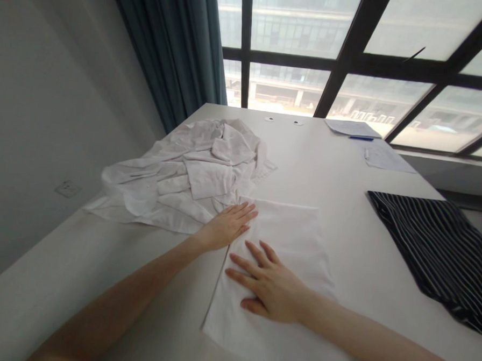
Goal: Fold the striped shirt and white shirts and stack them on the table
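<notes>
A white cloth (290, 231), folded into a flat rectangle, lies on the white table (307, 157) in front of me. Near its upper left corner, my left hand (230, 223) rests flat with the fingers stretched out. Lower down on the same cloth, my right hand (274, 284) is laid palm down, its fingers spread. Neither hand grips anything. Beyond my left hand is a crumpled heap of thin white fabric (209, 179), whose near edge meets the folded cloth.
Black cloth with white stripes (435, 250) lies along the table's right side. Papers (352, 128) and a blue pen (361, 138) sit at the far right. Two small round fittings are at the back edge. A blue curtain (183, 48) and windows stand behind.
</notes>
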### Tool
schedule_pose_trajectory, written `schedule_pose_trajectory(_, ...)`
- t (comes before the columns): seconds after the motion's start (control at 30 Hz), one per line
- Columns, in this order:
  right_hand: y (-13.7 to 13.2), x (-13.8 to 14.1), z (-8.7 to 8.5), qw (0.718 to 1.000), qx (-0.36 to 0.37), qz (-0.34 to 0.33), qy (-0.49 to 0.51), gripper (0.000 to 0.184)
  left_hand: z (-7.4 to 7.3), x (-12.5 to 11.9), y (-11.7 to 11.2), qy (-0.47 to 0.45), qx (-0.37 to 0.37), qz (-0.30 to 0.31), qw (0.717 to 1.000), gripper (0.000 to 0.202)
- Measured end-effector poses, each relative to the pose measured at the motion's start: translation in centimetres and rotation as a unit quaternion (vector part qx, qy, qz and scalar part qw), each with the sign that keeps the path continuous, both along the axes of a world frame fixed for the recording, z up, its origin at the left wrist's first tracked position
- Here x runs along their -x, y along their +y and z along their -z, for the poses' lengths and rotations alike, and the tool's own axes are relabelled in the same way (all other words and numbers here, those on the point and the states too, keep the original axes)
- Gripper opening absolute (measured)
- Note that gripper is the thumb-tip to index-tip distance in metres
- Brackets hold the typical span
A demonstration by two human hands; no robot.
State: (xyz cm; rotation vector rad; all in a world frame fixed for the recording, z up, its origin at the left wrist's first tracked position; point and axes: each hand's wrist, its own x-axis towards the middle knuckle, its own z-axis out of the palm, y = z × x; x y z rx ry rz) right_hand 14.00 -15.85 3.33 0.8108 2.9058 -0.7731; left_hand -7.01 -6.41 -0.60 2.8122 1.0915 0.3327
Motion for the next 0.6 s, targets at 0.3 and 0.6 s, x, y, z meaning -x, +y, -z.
schedule_pose_trajectory(0.3,-0.6,0.7,-0.1,1.000,0.011,-0.023,0.014,0.065,0.0,0.0,-0.1,0.017,-0.010,-0.009,1.000,0.046)
schedule_pose_trajectory(0.6,-2.4,0.8,0.2,0.995,0.035,-0.070,0.058,0.064,0.4,0.0,0.0,0.031,-0.027,-0.018,0.999,0.047)
